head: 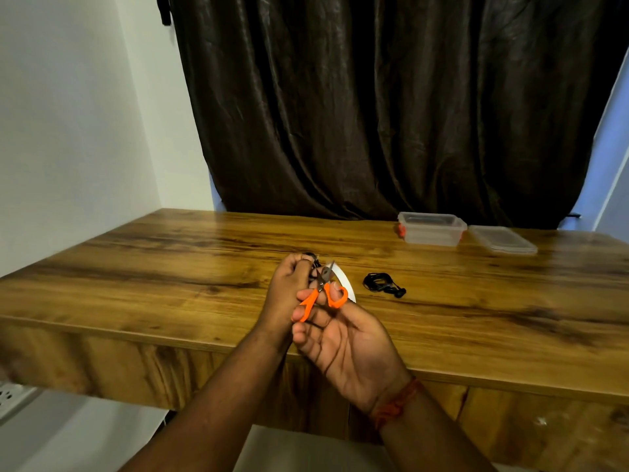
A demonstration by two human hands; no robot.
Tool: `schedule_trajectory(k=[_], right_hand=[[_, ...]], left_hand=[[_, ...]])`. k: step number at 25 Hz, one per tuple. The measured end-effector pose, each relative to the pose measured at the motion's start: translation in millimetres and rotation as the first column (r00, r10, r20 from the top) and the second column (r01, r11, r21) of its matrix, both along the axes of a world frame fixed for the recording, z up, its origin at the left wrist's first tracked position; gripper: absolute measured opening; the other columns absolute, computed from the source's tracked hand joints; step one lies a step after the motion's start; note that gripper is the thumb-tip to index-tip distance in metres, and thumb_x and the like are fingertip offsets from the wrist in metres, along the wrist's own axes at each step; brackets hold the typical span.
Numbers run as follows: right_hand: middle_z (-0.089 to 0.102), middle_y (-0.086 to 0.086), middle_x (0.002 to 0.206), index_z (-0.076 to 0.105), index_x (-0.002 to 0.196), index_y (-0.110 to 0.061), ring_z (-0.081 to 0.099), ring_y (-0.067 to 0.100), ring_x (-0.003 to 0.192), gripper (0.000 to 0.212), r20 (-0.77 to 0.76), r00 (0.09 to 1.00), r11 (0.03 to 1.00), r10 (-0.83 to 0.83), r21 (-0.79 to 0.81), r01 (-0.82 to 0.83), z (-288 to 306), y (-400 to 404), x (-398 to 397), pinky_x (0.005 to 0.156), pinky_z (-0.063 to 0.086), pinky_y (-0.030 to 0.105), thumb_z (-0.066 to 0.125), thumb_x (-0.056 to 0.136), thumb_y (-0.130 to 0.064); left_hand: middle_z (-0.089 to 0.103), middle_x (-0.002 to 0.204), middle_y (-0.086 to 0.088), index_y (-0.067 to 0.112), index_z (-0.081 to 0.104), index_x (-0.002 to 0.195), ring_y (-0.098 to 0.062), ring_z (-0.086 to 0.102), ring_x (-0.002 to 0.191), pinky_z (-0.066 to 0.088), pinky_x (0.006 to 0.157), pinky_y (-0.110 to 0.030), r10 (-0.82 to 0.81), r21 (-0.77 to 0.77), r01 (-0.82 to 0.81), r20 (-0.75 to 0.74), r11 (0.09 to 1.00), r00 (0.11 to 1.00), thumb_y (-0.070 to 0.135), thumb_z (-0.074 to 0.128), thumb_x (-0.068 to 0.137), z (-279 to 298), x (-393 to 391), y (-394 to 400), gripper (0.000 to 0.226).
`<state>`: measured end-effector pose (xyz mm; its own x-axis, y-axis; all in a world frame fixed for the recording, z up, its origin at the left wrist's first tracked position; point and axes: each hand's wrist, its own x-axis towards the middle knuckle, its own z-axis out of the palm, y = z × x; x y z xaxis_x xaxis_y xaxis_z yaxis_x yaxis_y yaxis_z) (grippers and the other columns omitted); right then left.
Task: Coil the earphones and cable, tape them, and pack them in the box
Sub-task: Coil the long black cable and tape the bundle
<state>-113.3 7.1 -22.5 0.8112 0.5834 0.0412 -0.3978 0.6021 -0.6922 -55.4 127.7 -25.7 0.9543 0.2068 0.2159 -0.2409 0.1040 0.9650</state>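
Two grips touch: left hand (289,284) pinches a black cable (311,258), right hand (335,330) clamps orange scissors (323,294) beside it

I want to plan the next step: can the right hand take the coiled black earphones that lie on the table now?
Probably not yet: the right hand grips the orange scissors. The path to the coiled earphones itself looks free.

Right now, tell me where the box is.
In the head view the box stands open at the table's far right, before the curtain, with its lid lying just right of it.
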Motion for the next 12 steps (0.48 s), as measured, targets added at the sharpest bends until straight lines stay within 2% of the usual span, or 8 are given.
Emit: schedule_trajectory(k=[3, 8, 12], right_hand=[[0.065, 0.019, 0.086, 0.057, 0.12, 0.007, 0.066, 0.023, 0.068, 0.05, 0.009, 1.0, 1.0, -0.025, 0.013, 0.025, -2, 1, 2, 0.061, 0.059, 0.029, 0.048, 0.093, -0.034], [0.066, 0.018, 0.086, 0.06, 0.113, 0.005, 0.066, 0.021, 0.068, 0.044, 0.04, 0.996, 0.997, -0.083, 0.012, 0.082, -1, 2, 7, 0.061, 0.058, 0.027, 0.051, 0.089, -0.031], [0.066, 0.016, 0.084, 0.063, 0.109, 0.004, 0.066, 0.019, 0.066, 0.034, 0.061, 0.99, 0.992, -0.128, 0.02, 0.127, -2, 1, 14, 0.059, 0.057, 0.026, 0.05, 0.095, -0.025]], left_hand=[[0.047, 0.086, -0.017, 0.043, 0.063, 0.064, -0.031, 0.043, 0.089, 0.031, 0.067, -0.029, -0.003, -0.008, 0.003, 0.02, 1.0, 1.0, 0.047, 0.052, 0.074, 0, 1, -2, 0.015], [0.052, 0.082, -0.017, 0.042, 0.064, 0.065, -0.033, 0.049, 0.087, 0.037, 0.067, -0.032, 0.026, -0.039, -0.027, -0.027, 0.999, 0.999, 0.046, 0.055, 0.073, 0, 3, -5, 0.013], [0.058, 0.075, -0.009, 0.041, 0.065, 0.065, -0.033, 0.052, 0.085, 0.042, 0.065, -0.034, 0.028, -0.09, -0.03, -0.023, 0.996, 0.999, 0.027, 0.046, 0.093, -1, 7, -6, 0.036]])
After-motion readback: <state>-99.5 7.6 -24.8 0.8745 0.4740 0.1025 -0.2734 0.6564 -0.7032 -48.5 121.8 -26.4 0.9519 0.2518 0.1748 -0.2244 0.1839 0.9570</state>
